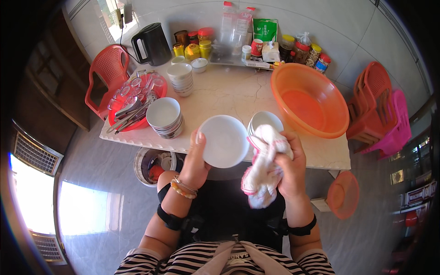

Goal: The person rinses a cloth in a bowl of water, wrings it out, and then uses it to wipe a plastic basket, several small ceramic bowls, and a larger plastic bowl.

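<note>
My left hand grips a white bowl by its left side, thumb on the rim. The bowl is held above the table's front edge, its inside facing me. In my right hand is a bunched white cloth with pink edging, just right of the bowl. Behind the cloth stands a stack of white bowls, partly hidden by it. Left of the held bowl, a taller stack of bowls sits near the table edge. Farther back is a stack of smaller bowls.
A red basin of glass cups and utensils sits at the table's left. A large orange basin stands at the right. Along the wall are a black kettle, jars and bottles. Below the edge is a waste bucket; red chairs stand right.
</note>
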Demonstrator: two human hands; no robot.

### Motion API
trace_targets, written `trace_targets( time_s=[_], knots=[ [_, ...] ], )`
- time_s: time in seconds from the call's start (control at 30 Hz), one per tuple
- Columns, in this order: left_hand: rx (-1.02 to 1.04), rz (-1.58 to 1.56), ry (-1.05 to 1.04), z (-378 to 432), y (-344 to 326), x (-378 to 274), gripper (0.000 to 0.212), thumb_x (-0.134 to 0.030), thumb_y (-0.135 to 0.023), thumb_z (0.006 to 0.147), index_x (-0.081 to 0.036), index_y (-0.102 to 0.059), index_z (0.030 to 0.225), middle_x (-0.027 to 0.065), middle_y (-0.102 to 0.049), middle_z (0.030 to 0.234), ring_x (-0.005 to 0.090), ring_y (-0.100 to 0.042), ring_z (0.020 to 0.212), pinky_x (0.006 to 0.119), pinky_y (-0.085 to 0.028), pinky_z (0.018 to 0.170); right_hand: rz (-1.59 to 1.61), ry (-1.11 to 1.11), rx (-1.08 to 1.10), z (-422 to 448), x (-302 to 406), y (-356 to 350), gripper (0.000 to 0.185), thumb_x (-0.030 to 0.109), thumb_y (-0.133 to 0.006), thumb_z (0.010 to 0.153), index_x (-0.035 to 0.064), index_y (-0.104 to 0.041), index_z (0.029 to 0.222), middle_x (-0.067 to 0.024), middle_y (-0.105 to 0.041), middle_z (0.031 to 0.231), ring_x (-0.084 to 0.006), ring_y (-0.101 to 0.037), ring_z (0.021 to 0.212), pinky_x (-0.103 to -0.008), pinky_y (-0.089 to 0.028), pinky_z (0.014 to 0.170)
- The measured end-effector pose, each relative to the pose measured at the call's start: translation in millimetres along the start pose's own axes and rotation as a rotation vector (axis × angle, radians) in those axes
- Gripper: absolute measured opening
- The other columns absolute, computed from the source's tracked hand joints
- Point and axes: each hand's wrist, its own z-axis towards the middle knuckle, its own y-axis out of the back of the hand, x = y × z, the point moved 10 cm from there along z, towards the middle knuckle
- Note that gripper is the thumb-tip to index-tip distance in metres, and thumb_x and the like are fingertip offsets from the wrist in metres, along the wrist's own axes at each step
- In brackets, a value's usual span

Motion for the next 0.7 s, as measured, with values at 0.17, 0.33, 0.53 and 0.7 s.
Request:
trace_targets(
  time_s=[0.17, 0.33, 0.53, 0.7],
  knots=[
    [0.178, 0.502, -0.417, -11, -47, -19, 0.050, -0.039, -0.035, 0.100, -0.004, -0.029, 0.134, 0.0091, -0.045, 0.123, 0.0159, -0.041, 0.116, 0.030, -0.033, 0.100, -0.716, 0.505, 0.173, 10, -1, -56, 0.031, 0.001, -0.055, 0.080, -0.0007, -0.048, 0.110, -0.0112, -0.053, 0.100, -0.0236, -0.054, 0.093, -0.0332, -0.044, 0.082],
    [0.240, 0.368, -0.348, 0, -36, -22, 0.044, -0.035, -0.035, 0.101, -0.004, -0.033, 0.131, 0.0102, -0.052, 0.116, 0.0156, -0.049, 0.107, 0.029, -0.039, 0.093, -0.725, 0.254, 0.496, 9, -37, -81, 0.024, 0.003, -0.055, 0.076, 0.0021, -0.053, 0.100, -0.0165, -0.056, 0.096, -0.0357, -0.056, 0.089, -0.0390, -0.046, 0.078],
    [-0.016, 0.257, -0.066, 32, -12, 5, 0.052, -0.048, -0.034, 0.098, -0.004, -0.042, 0.125, 0.0113, -0.056, 0.112, 0.0178, -0.056, 0.102, 0.029, -0.048, 0.085, -0.792, 0.074, 0.513, 13, -33, -61, 0.016, 0.006, -0.059, 0.076, 0.0039, -0.062, 0.091, -0.0139, -0.061, 0.086, -0.0274, -0.061, 0.078, -0.0335, -0.047, 0.070],
    [-0.366, 0.148, 0.046, 89, 62, 30, 0.064, -0.061, -0.036, 0.091, -0.006, -0.047, 0.121, 0.0124, -0.058, 0.110, 0.0239, -0.062, 0.098, 0.040, -0.057, 0.067, -0.344, -0.222, 0.271, 6, -33, -4, 0.015, 0.005, -0.057, 0.082, 0.0004, -0.061, 0.096, -0.0019, -0.060, 0.085, -0.0078, -0.054, 0.080, -0.0247, -0.044, 0.070]
  ],
)
